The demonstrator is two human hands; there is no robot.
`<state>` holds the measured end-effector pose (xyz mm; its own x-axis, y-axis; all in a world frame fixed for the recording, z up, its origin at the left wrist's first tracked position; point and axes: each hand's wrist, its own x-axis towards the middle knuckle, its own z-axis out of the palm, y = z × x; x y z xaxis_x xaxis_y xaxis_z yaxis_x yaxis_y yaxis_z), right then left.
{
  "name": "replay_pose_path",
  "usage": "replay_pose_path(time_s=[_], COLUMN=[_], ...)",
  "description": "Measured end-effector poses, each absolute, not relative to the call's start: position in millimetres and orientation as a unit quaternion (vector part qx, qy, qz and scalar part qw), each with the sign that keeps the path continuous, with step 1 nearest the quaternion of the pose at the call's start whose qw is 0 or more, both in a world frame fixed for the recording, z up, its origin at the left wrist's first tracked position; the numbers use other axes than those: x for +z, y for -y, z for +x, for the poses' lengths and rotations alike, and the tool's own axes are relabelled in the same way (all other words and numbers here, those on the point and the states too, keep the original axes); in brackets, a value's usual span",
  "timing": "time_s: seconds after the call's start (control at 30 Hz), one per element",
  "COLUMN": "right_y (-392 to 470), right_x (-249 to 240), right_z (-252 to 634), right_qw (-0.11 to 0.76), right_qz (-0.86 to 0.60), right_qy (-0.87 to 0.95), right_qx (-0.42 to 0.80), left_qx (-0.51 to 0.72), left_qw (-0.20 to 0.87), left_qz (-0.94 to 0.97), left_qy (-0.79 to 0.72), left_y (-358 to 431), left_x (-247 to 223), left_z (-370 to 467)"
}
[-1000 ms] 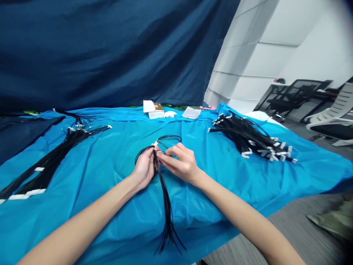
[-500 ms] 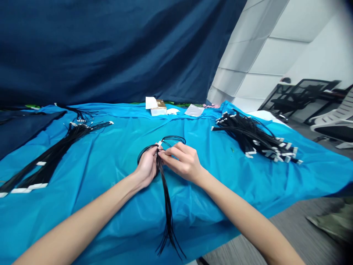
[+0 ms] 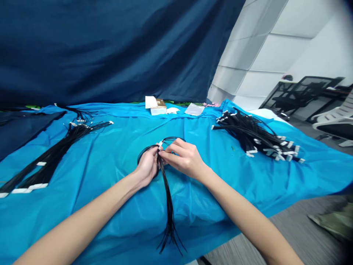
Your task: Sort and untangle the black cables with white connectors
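A bundle of thin black cables [image 3: 168, 198] with a white connector [image 3: 160, 144] is held over the blue cloth, its loose ends fanning out toward the near edge. My left hand [image 3: 148, 164] is closed around the looped upper part of the bundle. From the right, my right hand [image 3: 185, 159] pinches at the same spot with thumb and fingers together. Part of the loop curves above the right hand's knuckles. What exactly lies between the right fingertips is partly hidden.
Black cables with white connectors lie in a left pile [image 3: 59, 147] and a right pile [image 3: 248, 132]. At the back are a small open box [image 3: 158, 110] and a translucent packet [image 3: 194, 109]. Blue cloth [image 3: 116, 206] covers the table; a chair [image 3: 335, 123] stands beyond, right.
My right hand has shifted slightly at the bundle, with its wrist a little further right. The hanging cable ends have swayed slightly. My left hand keeps its hold.
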<state>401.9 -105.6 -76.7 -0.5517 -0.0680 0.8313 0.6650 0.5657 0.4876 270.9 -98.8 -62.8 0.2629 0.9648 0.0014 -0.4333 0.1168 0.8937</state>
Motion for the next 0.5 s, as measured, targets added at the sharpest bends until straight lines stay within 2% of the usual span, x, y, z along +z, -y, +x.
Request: replay_pose_path(time_s=[0.27, 0.5], right_y=[105.3, 105.2], right_x=[-80.0, -82.4], right_z=[397.7, 391.6], right_qw=[0.448, 0.565], right_qz=[-0.211, -0.23], right_qy=[0.771, 0.76], right_qx=[-0.401, -0.225], left_qx=[0.546, 0.496], left_qw=[0.667, 0.704], left_qz=[0.406, 0.405], left_qy=[-0.303, -0.308], left_y=[97.7, 98.2], left_x=[-64.9, -61.3], left_z=[271.8, 268.5])
